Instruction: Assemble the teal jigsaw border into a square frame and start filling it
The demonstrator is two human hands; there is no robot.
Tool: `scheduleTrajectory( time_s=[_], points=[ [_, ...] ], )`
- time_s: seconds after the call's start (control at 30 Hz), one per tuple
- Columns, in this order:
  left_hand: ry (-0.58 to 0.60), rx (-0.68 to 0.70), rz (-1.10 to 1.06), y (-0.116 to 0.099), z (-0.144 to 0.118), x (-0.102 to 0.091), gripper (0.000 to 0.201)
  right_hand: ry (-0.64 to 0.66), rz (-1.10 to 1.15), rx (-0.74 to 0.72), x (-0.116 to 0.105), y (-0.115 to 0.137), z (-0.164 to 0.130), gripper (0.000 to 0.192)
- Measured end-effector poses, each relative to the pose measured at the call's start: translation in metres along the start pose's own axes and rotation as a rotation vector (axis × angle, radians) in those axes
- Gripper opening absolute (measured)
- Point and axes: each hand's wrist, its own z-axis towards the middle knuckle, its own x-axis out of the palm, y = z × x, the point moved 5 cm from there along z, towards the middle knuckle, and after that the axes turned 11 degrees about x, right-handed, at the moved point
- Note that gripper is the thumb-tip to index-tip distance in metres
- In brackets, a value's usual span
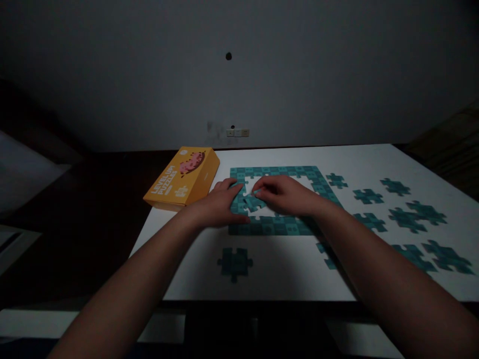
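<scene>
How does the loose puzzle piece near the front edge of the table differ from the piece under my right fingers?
The loose piece lies alone on the bare white table, untouched; the piece under the right hand sits inside the puzzle frame, at its left inner edge. The loose piece looks larger, being nearer the camera, and shows whole; the other is partly hidden by fingers. The left hand rests on the frame beside it. Both are teal.

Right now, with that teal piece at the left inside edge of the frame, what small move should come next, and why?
Probably press the teal piece down into the frame. The right hand pinches it at the frame's left inner edge, the left hand lies flat on that side, and it looks slightly askew, not yet seated.
</scene>
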Motion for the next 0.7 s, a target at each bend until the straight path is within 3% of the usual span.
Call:
scheduleTrajectory(
  time_s=[0.17,0.47,0.7],
  points=[
    [0.0,-0.009,0.018,0.001,0.001,0.0,0.119,-0.034,0.147,-0.023,-0.009,-0.006,0.002,0.026],
    [0.02,-0.02,0.045,0.0,0.0,-0.003,0.12,-0.065,-0.014,0.076,-0.027,-0.019,-0.001,0.025],
    [0.031,-0.017,0.062,0.001,0.001,-0.003,0.122,-0.014,-0.102,0.156,-0.032,-0.028,-0.003,0.018]
  ],
)
